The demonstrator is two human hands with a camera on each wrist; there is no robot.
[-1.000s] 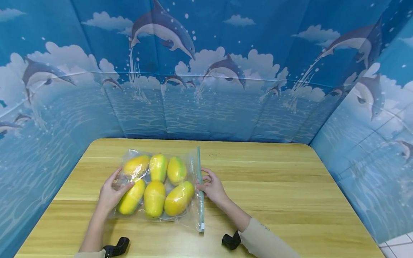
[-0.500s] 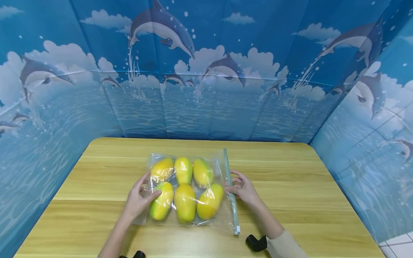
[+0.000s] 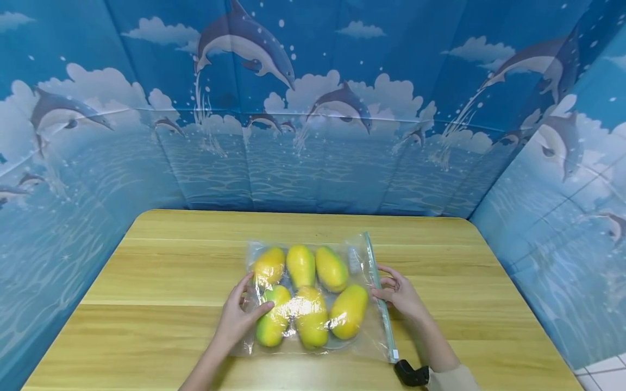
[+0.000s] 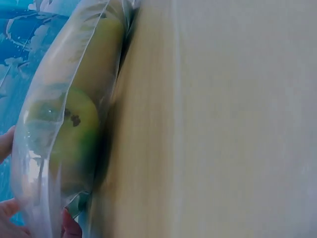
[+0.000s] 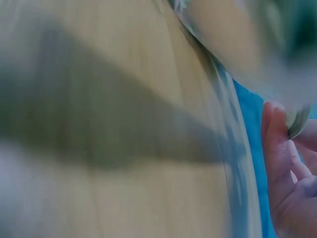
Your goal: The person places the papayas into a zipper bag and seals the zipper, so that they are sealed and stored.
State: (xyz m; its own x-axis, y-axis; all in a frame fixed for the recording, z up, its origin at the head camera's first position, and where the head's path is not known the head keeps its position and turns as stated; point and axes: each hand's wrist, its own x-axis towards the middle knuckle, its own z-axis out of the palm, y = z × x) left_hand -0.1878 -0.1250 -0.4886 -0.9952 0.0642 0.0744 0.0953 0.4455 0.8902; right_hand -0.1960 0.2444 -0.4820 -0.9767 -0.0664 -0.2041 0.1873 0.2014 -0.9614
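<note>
A clear plastic zip bag [image 3: 369, 336] holds several yellow-green mangoes [image 3: 348, 312] in two rows. Its blue-green zip strip [image 3: 385, 320] runs down the right side. My left hand [image 3: 239, 317] grips the bag's left side, thumb on top over a mango and fingers at the edge. On the opposite side, my right hand [image 3: 402, 293] pinches the zip strip near its middle. From the left wrist, the bag [image 4: 34, 124] stands out side-on, a mango [image 4: 77, 121] with a dark stem spot pressing against the film. The right wrist view is blurred, with the right thumb [image 5: 277, 148] at the strip.
The bag is over a wooden table [image 3: 146, 282] with rounded far corners. A blue dolphin-print curtain [image 3: 313, 157] rises behind the table and along its sides. A black wrist-camera mount [image 3: 411, 373] sits below the right hand, near the bag's lower right corner.
Both hands have carried the bag of mangoes from the left part of the table rightward to the middle, and slightly nearer to me. Their hold looks the same.
</note>
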